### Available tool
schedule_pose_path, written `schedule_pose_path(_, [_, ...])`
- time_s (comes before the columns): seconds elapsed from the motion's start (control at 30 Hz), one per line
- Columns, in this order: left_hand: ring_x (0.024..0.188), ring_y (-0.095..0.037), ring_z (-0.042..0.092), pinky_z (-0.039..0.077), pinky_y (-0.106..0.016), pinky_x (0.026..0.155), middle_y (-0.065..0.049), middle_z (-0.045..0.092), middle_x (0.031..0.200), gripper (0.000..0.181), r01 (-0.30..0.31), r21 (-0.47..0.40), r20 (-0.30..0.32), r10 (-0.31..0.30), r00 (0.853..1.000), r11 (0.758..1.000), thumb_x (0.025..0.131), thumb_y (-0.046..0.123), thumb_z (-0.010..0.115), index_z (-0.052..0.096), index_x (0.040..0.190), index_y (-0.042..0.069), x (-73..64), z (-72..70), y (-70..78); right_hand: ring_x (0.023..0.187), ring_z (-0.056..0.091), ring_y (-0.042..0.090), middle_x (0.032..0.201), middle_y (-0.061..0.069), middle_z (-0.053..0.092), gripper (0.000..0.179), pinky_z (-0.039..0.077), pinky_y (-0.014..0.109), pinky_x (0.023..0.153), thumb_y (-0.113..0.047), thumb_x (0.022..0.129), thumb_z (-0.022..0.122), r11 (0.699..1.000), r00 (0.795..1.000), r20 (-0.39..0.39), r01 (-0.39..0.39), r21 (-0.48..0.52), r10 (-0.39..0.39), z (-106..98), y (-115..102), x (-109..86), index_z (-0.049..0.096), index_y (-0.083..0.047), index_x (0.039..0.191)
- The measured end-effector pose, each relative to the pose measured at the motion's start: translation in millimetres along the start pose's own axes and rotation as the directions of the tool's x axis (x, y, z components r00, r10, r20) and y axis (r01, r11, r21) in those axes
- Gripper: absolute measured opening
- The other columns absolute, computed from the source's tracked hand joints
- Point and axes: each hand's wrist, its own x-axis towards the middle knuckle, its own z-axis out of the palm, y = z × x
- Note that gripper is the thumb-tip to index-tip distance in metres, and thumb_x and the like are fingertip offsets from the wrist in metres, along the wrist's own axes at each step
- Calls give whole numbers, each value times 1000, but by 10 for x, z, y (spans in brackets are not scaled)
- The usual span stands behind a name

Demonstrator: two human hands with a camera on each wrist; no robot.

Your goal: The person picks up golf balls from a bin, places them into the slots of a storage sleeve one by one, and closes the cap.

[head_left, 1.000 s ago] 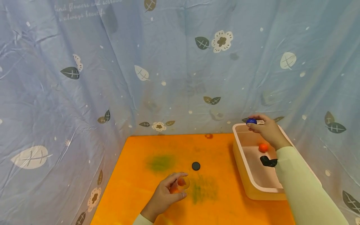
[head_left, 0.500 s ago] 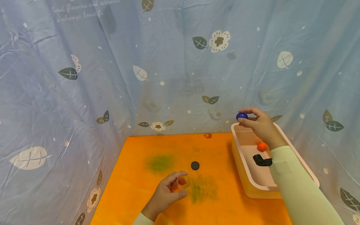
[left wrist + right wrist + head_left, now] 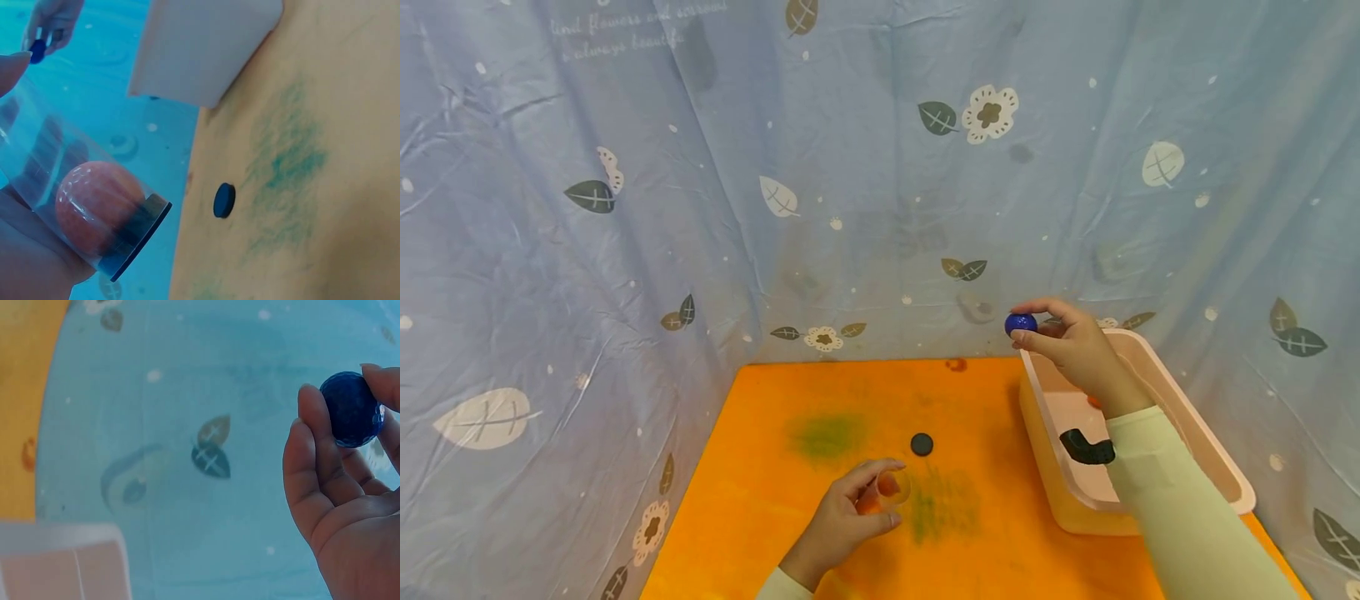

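My left hand (image 3: 838,521) grips a clear plastic tube (image 3: 37,162) above the table. Inside the tube an orange-red ball (image 3: 97,203) lies against the black end cap (image 3: 145,234). The tube's other end is partly hidden by my fingers. My right hand (image 3: 1082,354) pinches a blue dimpled golf ball (image 3: 351,409) between thumb and fingertips, over the far left corner of the pink bin (image 3: 1039,450). On the table just beyond my left hand lies a small round black cap (image 3: 922,444), apart from both hands.
In the bin sit a black elbow-shaped piece (image 3: 1086,447) and an orange ball (image 3: 1094,402), mostly covered by my right arm. The bin stands on the right of the orange table (image 3: 760,467), which has green smudges. A patterned blue curtain (image 3: 865,167) hangs behind and at both sides.
My right hand has moved left with the blue golf ball, from over the bin to its far left corner. My left hand with the tube has stayed about where it was.
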Motion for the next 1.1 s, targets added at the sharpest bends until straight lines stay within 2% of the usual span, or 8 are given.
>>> schedule_pose_path(0.1, [81,-24,41,39,-32,78,-25,60,121,55,5,-4,4,-5,1000,1000,101,8,78,62,152,21,3,-2,-6,106,75,24,134,23,63,40,57,24,91,-18,107,76,1000,1000,22,18,19,-19,115,-53,-50,64,-2,142])
schedule_pose_path(0.23, [85,-27,42,39,-32,79,-26,60,121,56,19,3,0,-19,1000,1000,100,9,79,62,152,22,8,-2,-5,104,76,29,132,24,63,33,59,28,90,-8,106,73,995,995,63,70,70,-74,268,-110,-114,65,-1,137])
schedule_pose_path(0.37, [85,-26,42,39,-32,78,-25,61,121,57,27,15,-8,-27,1000,1000,100,9,79,62,152,22,15,-3,-7,104,76,32,129,22,61,28,60,34,93,-1,107,69,985,981,124,138,106,-151,410,-142,-174,65,-1,134])
schedule_pose_path(0.57, [91,-24,45,39,-32,79,-26,60,121,57,33,8,-12,-33,999,999,100,8,79,62,153,22,31,0,-8,95,76,33,123,21,64,28,62,39,88,6,105,68,961,943,213,222,164,-254,604,-153,-262,68,0,132])
schedule_pose_path(0.77, [90,-22,46,40,-32,80,-26,61,121,58,42,11,-25,-42,999,999,99,8,80,63,152,22,35,0,-15,81,66,32,119,14,66,31,59,32,74,7,102,72,936,897,272,316,155,-348,919,-78,-360,72,-7,129])
schedule_pose_path(0.9, [99,-27,53,44,-33,88,-25,61,122,57,37,10,-24,-36,999,999,99,8,79,63,152,22,38,-1,-31,81,62,27,120,13,68,33,56,33,70,9,100,73,910,858,302,385,156,-415,1154,-6,-439,72,-7,129])
schedule_pose_path(1.0, [107,-35,55,46,-38,94,-24,61,122,57,31,5,-20,-31,999,1000,99,8,78,62,152,20,34,-4,-40,86,65,26,122,14,68,33,59,35,73,10,100,73,904,841,334,384,188,-426,1300,54,-480,71,-6,129])
schedule_pose_path(1.1, [107,-41,55,46,-38,93,-23,62,122,57,29,3,-24,-29,999,1000,98,7,79,63,152,20,26,-9,-51,88,65,26,122,12,69,32,60,35,75,7,101,74,915,843,360,351,198,-401,1409,102,-510,72,-8,128])
